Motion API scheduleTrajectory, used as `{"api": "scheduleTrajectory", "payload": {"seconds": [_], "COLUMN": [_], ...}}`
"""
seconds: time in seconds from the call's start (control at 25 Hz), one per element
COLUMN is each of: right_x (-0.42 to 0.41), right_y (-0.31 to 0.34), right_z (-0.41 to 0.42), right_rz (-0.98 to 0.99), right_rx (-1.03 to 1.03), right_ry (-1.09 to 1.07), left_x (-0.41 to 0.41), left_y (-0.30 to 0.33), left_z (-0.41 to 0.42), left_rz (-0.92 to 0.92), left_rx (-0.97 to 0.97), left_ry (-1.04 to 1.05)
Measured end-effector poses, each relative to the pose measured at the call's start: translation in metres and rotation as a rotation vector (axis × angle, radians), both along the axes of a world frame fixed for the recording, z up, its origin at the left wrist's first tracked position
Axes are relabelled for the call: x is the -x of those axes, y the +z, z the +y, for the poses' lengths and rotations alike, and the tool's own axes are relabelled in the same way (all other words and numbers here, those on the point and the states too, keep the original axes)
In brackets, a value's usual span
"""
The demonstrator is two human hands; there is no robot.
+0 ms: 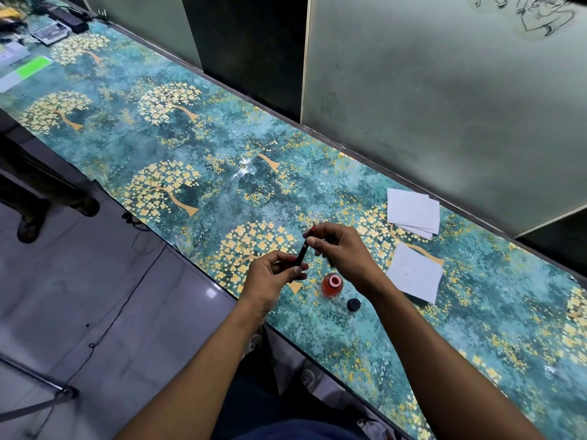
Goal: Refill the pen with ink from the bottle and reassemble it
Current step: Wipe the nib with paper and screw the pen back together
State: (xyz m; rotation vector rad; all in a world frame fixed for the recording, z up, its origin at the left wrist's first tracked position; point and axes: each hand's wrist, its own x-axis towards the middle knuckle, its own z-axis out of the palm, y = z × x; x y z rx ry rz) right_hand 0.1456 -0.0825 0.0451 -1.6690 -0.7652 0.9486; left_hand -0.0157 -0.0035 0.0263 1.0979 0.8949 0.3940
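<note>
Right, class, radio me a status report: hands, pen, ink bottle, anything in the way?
Both hands up: left hand and right hand grip the pen. Ink bottle open, cap beside it. Papers off to the right, nothing blocking.

Pen (302, 255) held above table (197, 144) between left hand (273, 277) and right hand (341, 249); ink bottle (332, 284) on table just below hands; cap (354, 304) right of bottle; paper sheets (413, 246) further right.
</note>
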Motion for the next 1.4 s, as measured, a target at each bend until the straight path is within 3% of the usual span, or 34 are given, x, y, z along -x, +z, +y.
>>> {"api": "scheduleTrajectory", "payload": {"seconds": [0.2,0.44,0.8,1.0,1.24,1.4], "right_x": [-0.001,-0.008,-0.003,-0.005,-0.003,-0.006], "right_y": [0.001,0.003,-0.003,0.006,-0.006,0.0], "right_z": [0.001,-0.002,0.006,-0.002,0.002,-0.004], "right_rz": [0.073,0.075,0.06,0.085,0.073,0.124], "right_rx": [-0.002,-0.007,0.0,-0.023,0.006,-0.025], "right_ry": [-0.052,0.056,-0.1,0.042,-0.083,-0.033], "left_x": [-0.001,0.0,-0.002,-0.002,-0.003,-0.002], "left_y": [0.0,0.0,-0.001,0.0,0.001,-0.003], "left_z": [-0.001,0.001,0.0,0.002,-0.002,0.001], "left_rz": [0.004,-0.001,-0.034,-0.027,-0.025,-0.013], "left_rx": [-0.011,-0.003,-0.036,-0.01,-0.003,-0.01], "left_ry": [-0.046,-0.063,-0.052,-0.056,-0.067,-0.067]}}
